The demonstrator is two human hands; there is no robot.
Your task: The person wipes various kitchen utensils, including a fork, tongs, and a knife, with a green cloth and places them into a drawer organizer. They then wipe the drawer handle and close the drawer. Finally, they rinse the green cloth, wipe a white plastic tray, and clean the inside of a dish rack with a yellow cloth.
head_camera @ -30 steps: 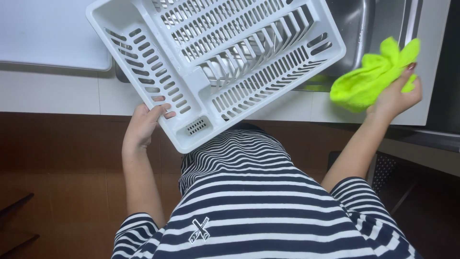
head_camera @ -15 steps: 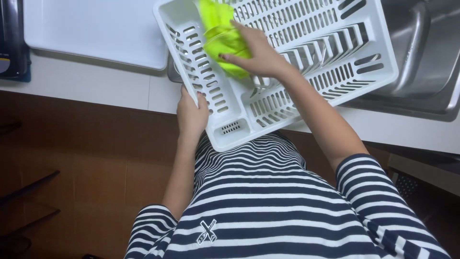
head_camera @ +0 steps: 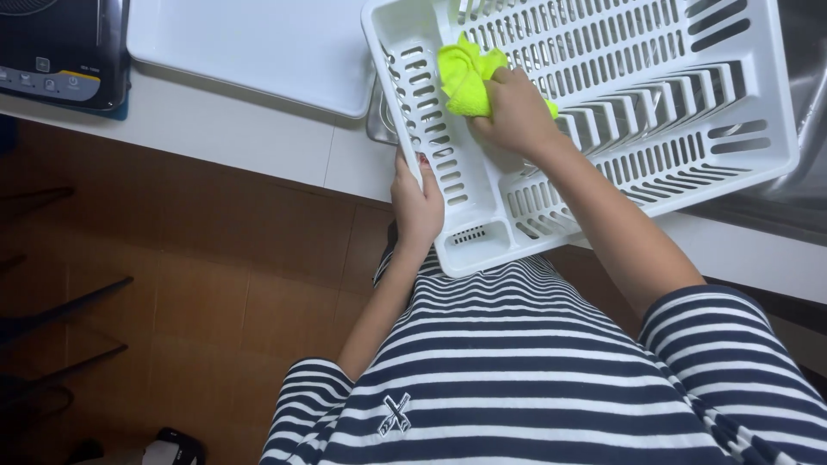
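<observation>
The right hand (head_camera: 515, 110), which a second earlier held the yellow cloth (head_camera: 465, 79) off over the sink, had closed its grip on it and pressed it inside the white rack (head_camera: 603, 164), so wiping was under way. The left hand (head_camera: 419, 205) stayed clamped on the rack's near rim, tilting it over the worktop (head_camera: 215, 129) edge, right forearm stretched across it.

A neon yellow-green cloth (head_camera: 469, 79) lies against a white slotted dish rack (head_camera: 655, 129), above a navy-and-white striped shirt (head_camera: 517, 370).

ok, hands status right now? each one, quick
Left hand: closed on the edge of the white dish rack.
Right hand: closed on the yellow-green cloth, pressing it inside the rack.
</observation>
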